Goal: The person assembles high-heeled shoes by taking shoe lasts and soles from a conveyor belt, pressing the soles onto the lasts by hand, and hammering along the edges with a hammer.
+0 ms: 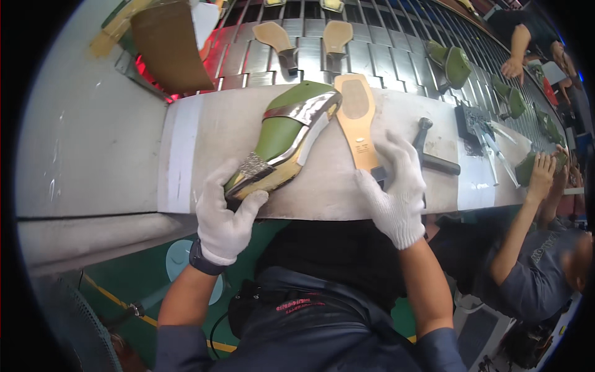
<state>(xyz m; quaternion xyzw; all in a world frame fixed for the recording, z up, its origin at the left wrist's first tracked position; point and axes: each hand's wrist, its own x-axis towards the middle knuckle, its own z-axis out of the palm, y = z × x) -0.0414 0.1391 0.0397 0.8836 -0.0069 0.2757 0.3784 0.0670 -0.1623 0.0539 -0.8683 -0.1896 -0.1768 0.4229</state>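
Note:
My gloved left hand (224, 214) grips the heel end of a green shoe upper (279, 137), its thumb on the near side. The upper has a shiny silver strap, a glittery band at the heel and a pale underside edge turned to the right. To its right lies a tan shoe sole (356, 121) with a dark heel (377, 176) at its near end. Around that heel my gloved right hand (398, 186) is open, thumb at its left and fingers stretched forward on its right. Whether it touches the heel is hard to see. A hammer (439, 163) lies beside the right hand, partly covered.
Beyond the bench (238, 115) runs a slatted metal conveyor (372, 43) carrying soles and green shoes (457, 67). A brown panel (170, 46) stands at far left. Right of the hammer are a dark block (472, 127) and slim tools (493, 152). A co-worker's hand (540, 177) holds a green shoe.

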